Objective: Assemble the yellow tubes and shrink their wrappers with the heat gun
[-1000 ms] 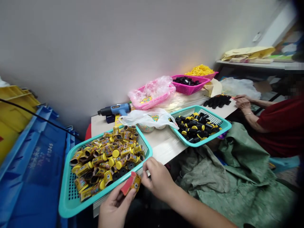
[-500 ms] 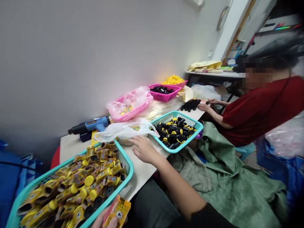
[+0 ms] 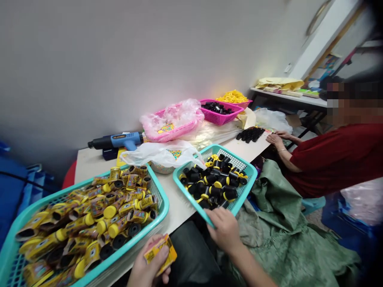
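Left hand (image 3: 146,261) has a yellow printed piece (image 3: 171,256) pinched low between the two baskets, its middle hidden by the thumb. Right hand (image 3: 226,230) is clamped on the rim of the right-side teal basket (image 3: 193,200), can't really see that thumb. The left-side teal basket (image 3: 164,201) is cut off lower left, and whatever's in the co-worker's hands (image 3: 274,140) is too small to tell.

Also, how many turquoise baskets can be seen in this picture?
2: the left basket, heaped with yellow pieces, and the right basket, filled with black and yellow pieces and held by the right hand.
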